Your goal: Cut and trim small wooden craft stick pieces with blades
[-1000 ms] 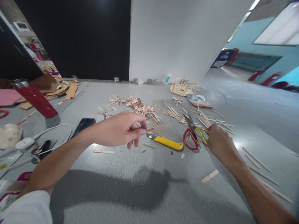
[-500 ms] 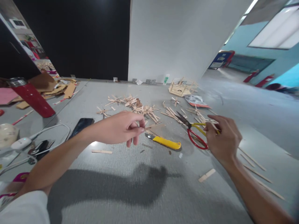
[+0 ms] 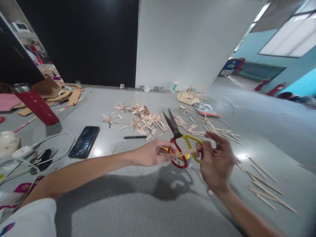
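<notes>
My left hand (image 3: 161, 153) is closed in a pinch on one end of a flat wooden stick (image 3: 187, 152). The stick's other end reaches the fingertips of my right hand (image 3: 217, 158). That hand is closed around the yellow handle of a pair of scissors (image 3: 177, 132), whose dark blades point up and away, slightly apart. The scissors' red handle loop hangs beside the left fingertips. Behind it lies a yellow utility knife (image 3: 188, 156), mostly hidden by the left hand and the scissors.
Wooden stick pieces (image 3: 148, 120) are heaped beyond my hands, with longer sticks (image 3: 266, 187) at right. A stick-built frame (image 3: 189, 96) stands at the back. On the left are a phone (image 3: 84, 141), keys (image 3: 44, 156), a white cable and a red bottle (image 3: 37, 105).
My right hand has swung left with the scissors, whose blades now point more upward. My left hand has moved right and slightly down. Both hands now meet at the stick.
</notes>
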`<move>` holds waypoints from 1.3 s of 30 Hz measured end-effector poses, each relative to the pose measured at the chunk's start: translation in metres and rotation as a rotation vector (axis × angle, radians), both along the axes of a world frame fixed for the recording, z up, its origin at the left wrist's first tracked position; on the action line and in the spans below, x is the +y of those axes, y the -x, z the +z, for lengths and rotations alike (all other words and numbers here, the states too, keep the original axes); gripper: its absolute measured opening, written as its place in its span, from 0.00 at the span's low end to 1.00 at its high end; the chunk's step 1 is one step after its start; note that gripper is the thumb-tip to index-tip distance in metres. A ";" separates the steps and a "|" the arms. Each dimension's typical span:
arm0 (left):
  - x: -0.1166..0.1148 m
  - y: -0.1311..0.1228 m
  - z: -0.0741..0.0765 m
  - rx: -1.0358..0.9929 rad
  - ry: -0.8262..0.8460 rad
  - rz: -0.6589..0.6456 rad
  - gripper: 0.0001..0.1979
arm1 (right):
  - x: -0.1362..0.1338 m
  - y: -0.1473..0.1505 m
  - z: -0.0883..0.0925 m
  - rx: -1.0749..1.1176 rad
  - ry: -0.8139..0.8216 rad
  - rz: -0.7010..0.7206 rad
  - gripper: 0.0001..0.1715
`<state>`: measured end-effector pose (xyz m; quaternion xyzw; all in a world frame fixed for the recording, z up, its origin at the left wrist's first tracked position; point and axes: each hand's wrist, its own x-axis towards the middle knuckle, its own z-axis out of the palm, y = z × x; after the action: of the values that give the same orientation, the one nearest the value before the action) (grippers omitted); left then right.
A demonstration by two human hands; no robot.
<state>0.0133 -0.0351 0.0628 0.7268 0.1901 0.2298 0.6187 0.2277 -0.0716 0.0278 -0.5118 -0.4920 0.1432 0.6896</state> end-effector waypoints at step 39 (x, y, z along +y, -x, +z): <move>-0.017 0.021 0.035 0.233 -0.009 0.485 0.10 | 0.009 -0.023 -0.027 -0.922 0.188 0.032 0.19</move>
<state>-0.0073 -0.0516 0.0975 0.6845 0.4275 0.2869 0.5162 0.2503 -0.0625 0.0005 -0.5748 -0.7396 -0.0446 0.3474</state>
